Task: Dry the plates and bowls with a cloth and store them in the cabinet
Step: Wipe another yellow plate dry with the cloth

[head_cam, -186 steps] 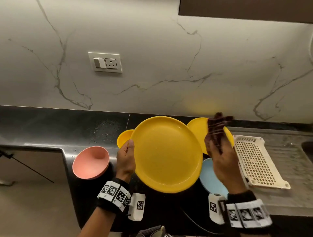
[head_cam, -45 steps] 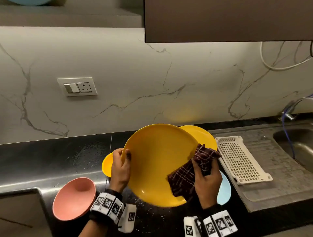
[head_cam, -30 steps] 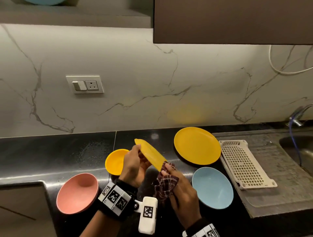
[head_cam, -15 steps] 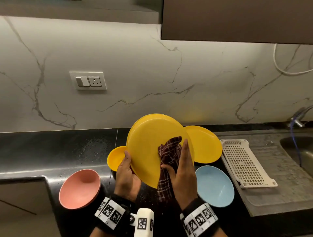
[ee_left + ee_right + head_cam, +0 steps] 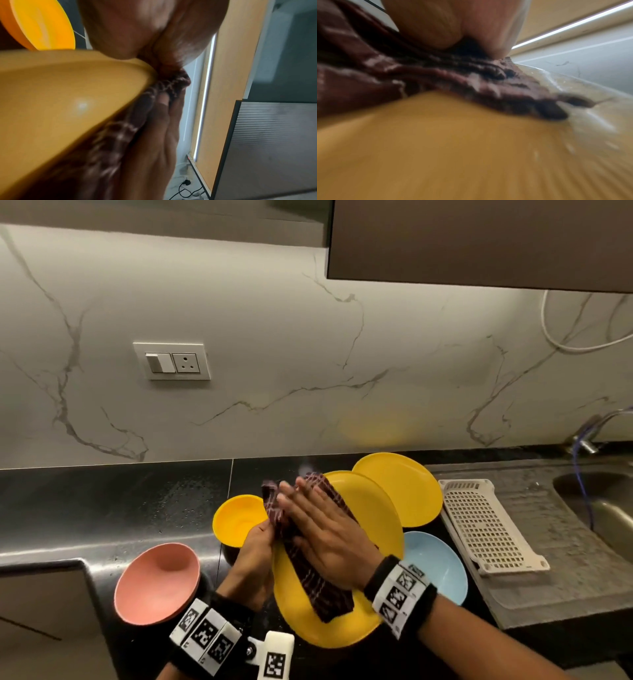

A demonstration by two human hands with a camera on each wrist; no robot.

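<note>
I hold a large yellow plate [image 5: 370, 542] tilted above the black counter [image 5: 102, 508]. My left hand [image 5: 255, 549] grips its left rim. My right hand [image 5: 318, 525] lies flat with straight fingers and presses a dark red checked cloth [image 5: 322, 594] onto the plate's face. In the left wrist view the plate [image 5: 60, 101] fills the left side, with the cloth [image 5: 111, 135] bunched along its edge. The right wrist view is blurred and shows the cloth [image 5: 436, 75] pressed on the plate [image 5: 453, 148].
On the counter lie a second yellow plate [image 5: 407, 484], a small yellow bowl [image 5: 234, 518], a pink bowl [image 5: 157, 583] and a blue bowl [image 5: 438, 566]. A white drying rack [image 5: 486, 525] sits beside the sink [image 5: 599, 498]. A dark cabinet [image 5: 479, 241] hangs overhead.
The plate was turned over about a second ago. Since half a second ago my right hand has slid the cloth up and left across the plate, which now lies flatter.
</note>
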